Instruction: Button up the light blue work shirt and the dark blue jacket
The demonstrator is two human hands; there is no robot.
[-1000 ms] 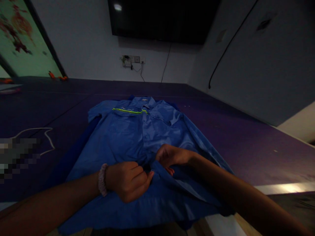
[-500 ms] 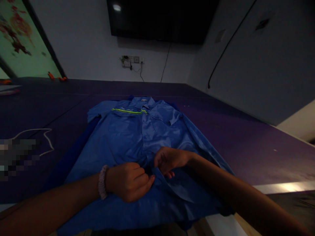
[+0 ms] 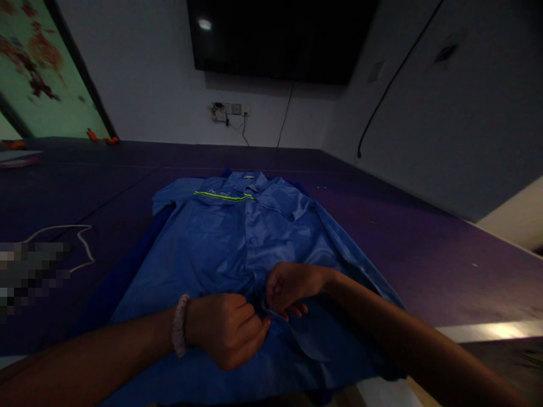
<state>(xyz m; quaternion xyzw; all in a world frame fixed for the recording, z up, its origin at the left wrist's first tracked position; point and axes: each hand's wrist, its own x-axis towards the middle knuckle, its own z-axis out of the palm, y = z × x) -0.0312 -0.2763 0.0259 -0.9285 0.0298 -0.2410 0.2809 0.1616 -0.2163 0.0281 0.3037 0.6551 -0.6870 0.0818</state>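
A blue work shirt [image 3: 237,237] with a yellow reflective stripe across the chest lies front-up on a dark purple table [image 3: 424,249], collar away from me. My left hand [image 3: 227,330], with a pale scrunchie on the wrist, is closed and pinches the shirt's left front edge near the hem. My right hand [image 3: 291,288] is curled, its fingers gripping the right front edge just beside the left hand. The two hands almost touch over the button line. What sits between the fingertips is too dark to make out.
A white cord [image 3: 63,240] loops on the table at the left. A dark screen [image 3: 280,34] hangs on the far wall above a socket with cables [image 3: 229,110]. The table's pale front edge [image 3: 487,330] shows at the right. Small orange items [image 3: 102,137] lie far left.
My hands have drawn closer together on the shirt's front edges; the lifted right flap has come down flatter. The view has tipped down slightly.
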